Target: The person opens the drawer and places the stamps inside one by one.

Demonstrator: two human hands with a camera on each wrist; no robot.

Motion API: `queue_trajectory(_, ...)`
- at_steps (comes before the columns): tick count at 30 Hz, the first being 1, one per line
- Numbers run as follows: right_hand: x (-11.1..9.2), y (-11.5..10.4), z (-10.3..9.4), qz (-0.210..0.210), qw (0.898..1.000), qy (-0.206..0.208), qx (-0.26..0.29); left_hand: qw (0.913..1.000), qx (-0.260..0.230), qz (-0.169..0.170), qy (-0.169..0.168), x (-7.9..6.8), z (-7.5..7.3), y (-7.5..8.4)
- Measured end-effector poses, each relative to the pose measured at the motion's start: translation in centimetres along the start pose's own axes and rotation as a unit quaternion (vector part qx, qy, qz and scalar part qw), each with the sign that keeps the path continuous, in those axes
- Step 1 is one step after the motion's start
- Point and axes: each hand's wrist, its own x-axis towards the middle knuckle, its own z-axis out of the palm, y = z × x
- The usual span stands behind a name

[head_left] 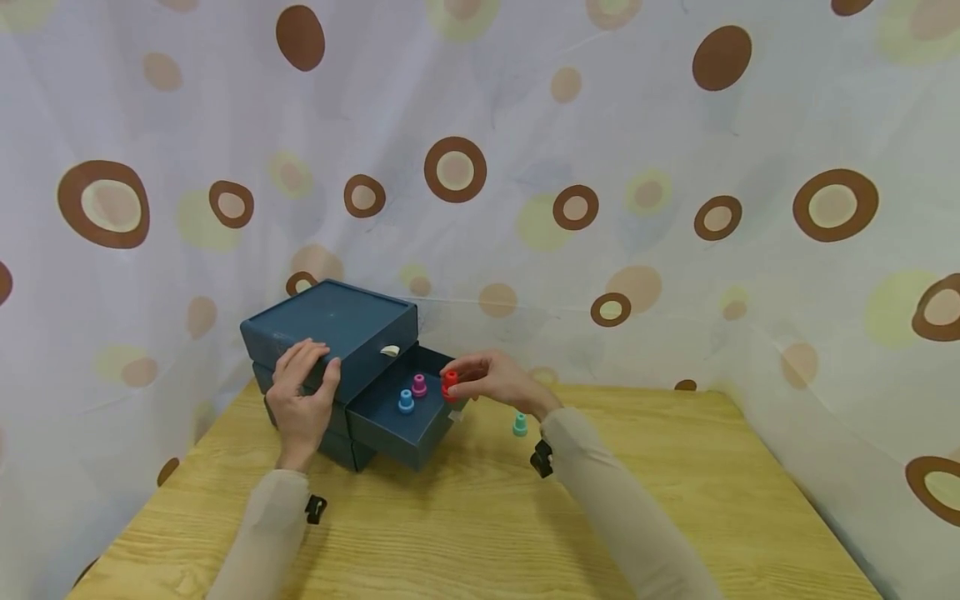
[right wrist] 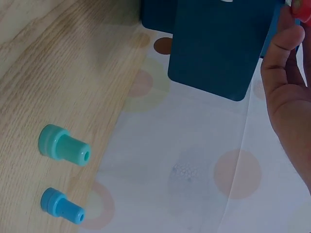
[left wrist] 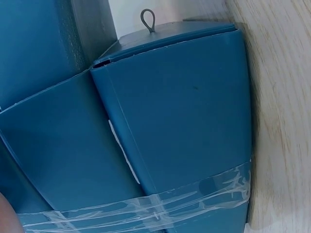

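A stack of dark blue drawers [head_left: 330, 312] stands at the left of the table, its middle drawer [head_left: 397, 439] pulled out. My left hand [head_left: 302, 408] rests against the stack's near upper edge, fingers over the top. Between thumb and fingers, my right hand [head_left: 498, 382] pinches a small red peg-shaped piece [head_left: 450, 383] above the open drawer's right side. Inside that drawer stand a pink peg-shaped piece [head_left: 419, 385] and a blue one [head_left: 406, 402]. In the right wrist view, the red piece shows only partly at the top corner.
On the table [head_left: 450, 533], right of the drawers, stands a green peg-shaped piece [head_left: 520, 424]. The right wrist view shows another blue piece [right wrist: 62, 206] beside it. Clear tape [left wrist: 146, 208] wraps the stack's side. A patterned curtain [head_left: 525, 275] hangs behind the table.
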Motion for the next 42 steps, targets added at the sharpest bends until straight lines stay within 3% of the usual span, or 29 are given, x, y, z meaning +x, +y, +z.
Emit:
queue_trajectory(18, 2.0, -1.4, 1.7, -0.033, 0.999, 0.001, 0.001, 1.0, -0.008, -0.003, -0.002, 0.0, -0.2, 0.4)
queue_trajectory(42, 4.3, -2.7, 4.2, -0.036, 0.999, -0.018, -0.022, 0.9999, -0.003, 0.003, 0.012, -0.1, 0.2, -0.1)
